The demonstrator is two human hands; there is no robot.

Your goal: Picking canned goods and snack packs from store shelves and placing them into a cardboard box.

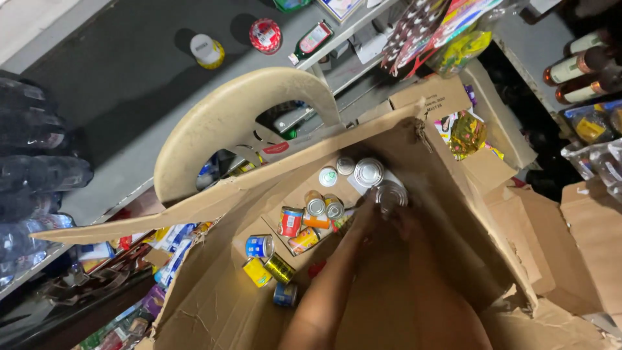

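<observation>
Over on the far left, clear plastic water bottles (29,172) were stacked in shrink wrap, pretty dim. Next to those, a beige plastic chair back (227,120) was seen curving over the edge of a big brown cardboard box (214,304), which was opened wide with torn flaps. Scattered on the box floor were small tins: a blue-labelled can (259,246) and a yellow can (256,271) lying on their sides, a red-labelled can (291,221) just beyond them, and a couple of silver-topped cans (324,207) standing upright beside it.

Both bare arms were reached down into the box. The left hand (365,217) was curled against the side of a silver-lidded round tin (391,194), and the right hand (409,223) was pressed at the other side, so the tin looked held between the two, though the fingers were blurred and how tightly it was gripped couldn't be told. Another silver-lidded tin (368,172) sat just behind it.

Off to the right, dark glass bottles (580,71) were lying on a shelf.
</observation>
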